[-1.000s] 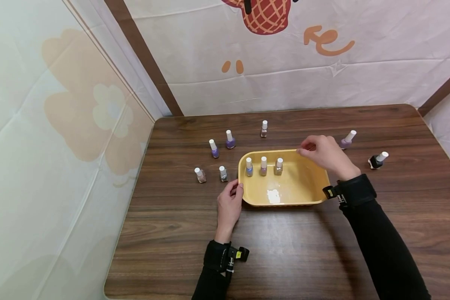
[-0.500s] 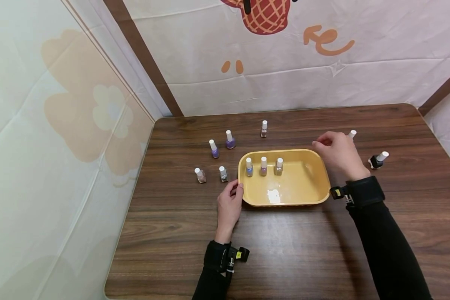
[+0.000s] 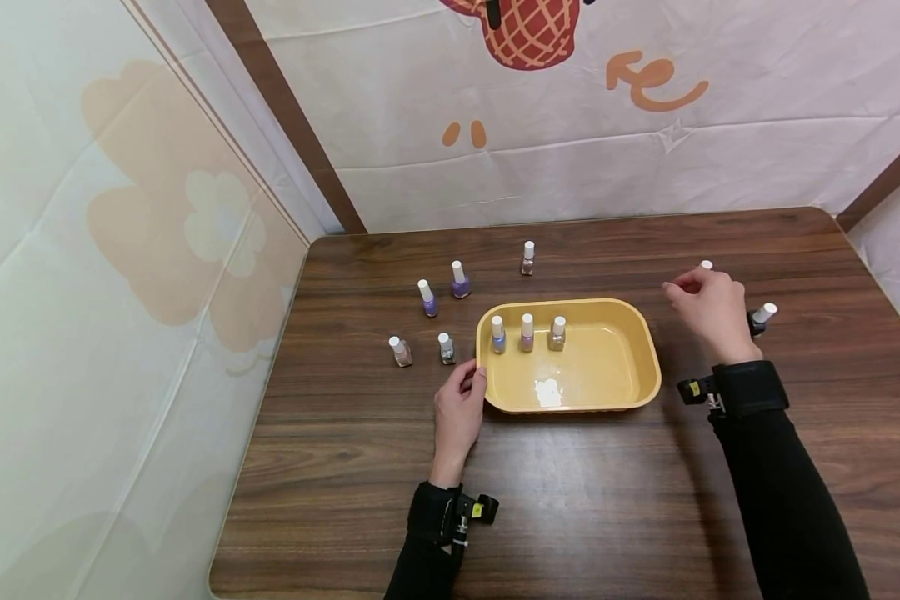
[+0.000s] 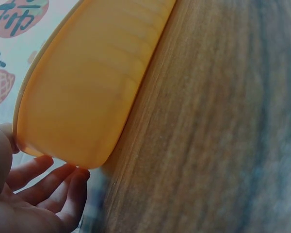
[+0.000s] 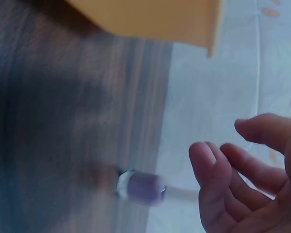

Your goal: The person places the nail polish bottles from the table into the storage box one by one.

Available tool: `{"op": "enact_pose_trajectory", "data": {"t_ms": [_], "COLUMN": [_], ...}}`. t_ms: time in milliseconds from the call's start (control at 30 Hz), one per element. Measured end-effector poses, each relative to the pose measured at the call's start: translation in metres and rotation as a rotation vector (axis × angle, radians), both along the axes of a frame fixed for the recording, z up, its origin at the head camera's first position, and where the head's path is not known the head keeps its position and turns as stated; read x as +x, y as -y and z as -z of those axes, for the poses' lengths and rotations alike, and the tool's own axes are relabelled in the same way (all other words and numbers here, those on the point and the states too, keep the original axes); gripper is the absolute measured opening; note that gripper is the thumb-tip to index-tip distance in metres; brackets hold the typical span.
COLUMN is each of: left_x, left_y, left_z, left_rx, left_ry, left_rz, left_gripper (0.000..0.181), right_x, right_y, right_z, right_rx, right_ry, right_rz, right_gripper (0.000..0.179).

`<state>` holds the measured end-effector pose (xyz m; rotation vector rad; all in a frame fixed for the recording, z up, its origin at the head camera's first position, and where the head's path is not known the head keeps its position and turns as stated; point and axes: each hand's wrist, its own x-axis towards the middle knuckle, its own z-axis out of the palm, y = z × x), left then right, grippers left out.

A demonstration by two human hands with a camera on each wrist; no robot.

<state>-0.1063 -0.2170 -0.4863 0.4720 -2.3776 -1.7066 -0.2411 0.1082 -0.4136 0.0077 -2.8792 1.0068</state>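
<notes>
A yellow plastic tray (image 3: pixel 600 379) lies on the wooden table, with three nail polish bottles upright along its far left side: blue (image 3: pixel 498 335), mauve (image 3: pixel 527 333) and beige-gold (image 3: pixel 557 334). My left hand (image 3: pixel 460 421) holds the tray's left end; in the left wrist view its thumb is at the rim and its fingers (image 4: pixel 46 182) touch the outer wall. My right hand (image 3: pixel 712 312) is in the air right of the tray, loosely curled and holding nothing. Beside it, a purple nail polish bottle (image 5: pixel 144 188) stands, mostly hidden by the hand in the head view.
A black nail polish bottle (image 3: pixel 761 317) leans in view at the right. Left of the tray stand two purple bottles (image 3: pixel 429 302), a pinkish one (image 3: pixel 401 352) and a grey one (image 3: pixel 447 350). A clear-pink bottle (image 3: pixel 528 260) is behind the tray.
My right hand has moved from over the tray's far rim to the right, towards the purple nail polish bottle, which it now mostly covers. The left hand and tray have stayed put.
</notes>
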Motion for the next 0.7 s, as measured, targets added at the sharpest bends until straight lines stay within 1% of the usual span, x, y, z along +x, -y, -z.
{"op": "enact_pose_trajectory", "data": {"t_ms": [167, 267, 400, 700], "left_x": [-0.001, -0.001, -0.001, -0.001], "left_y": [0.0, 0.0, -0.001, 0.0], "left_z": [0.0, 0.0, -0.001, 0.0], "left_rx": [-0.002, -0.003, -0.002, -0.004], "left_ry": [-0.006, -0.012, -0.012, -0.005], "left_rz": [-0.007, -0.009, -0.009, -0.01], "left_gripper": [0.03, 0.03, 0.03, 0.03], "right_x": [-0.003, -0.004, -0.005, -0.008], "right_y": [-0.008, -0.011, -0.015, -0.017], "right_z": [0.01, 0.014, 0.015, 0.019], "right_rx": [-0.019, -0.028, -0.033, -0.03], "right_ry": [-0.015, -0.006, 0.034, 0.14], "right_rz": [0.093, 0.136, 0.17, 0.212], "right_gripper": [0.03, 0.032, 0.04, 0.053]}}
